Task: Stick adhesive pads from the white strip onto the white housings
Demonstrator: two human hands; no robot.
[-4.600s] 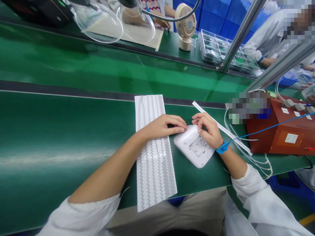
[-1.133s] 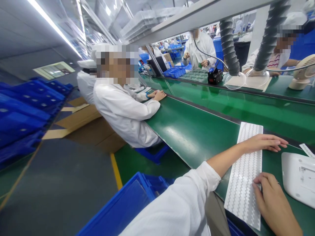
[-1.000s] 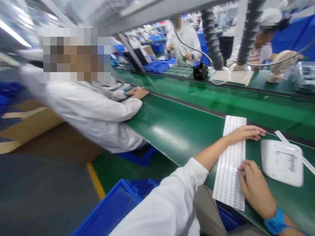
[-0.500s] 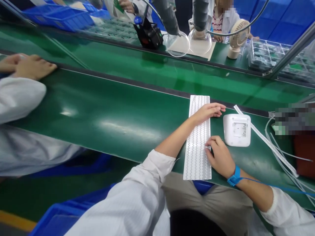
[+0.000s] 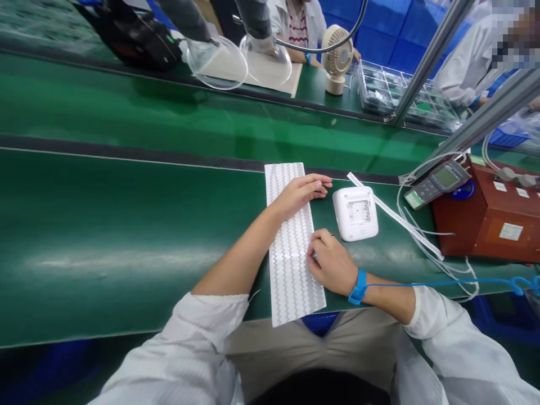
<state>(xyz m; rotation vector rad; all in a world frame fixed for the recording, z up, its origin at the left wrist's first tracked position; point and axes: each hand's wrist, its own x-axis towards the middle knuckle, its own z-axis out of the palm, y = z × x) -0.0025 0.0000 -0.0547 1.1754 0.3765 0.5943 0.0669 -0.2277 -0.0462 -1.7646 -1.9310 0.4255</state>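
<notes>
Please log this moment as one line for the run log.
left hand: flat on sticker sheet | right hand: fingertips at sheet's right edge | white device: on green table, untouched

A long white sheet lay flat on the green table, running from the far side toward the near edge, where its end hung a little over. It was covered in rows of small grey zigzag strips. Just to its right sat a white plastic box with round corners, lying flat with a square hollow in its top, close to the sheet but not touching it.
</notes>
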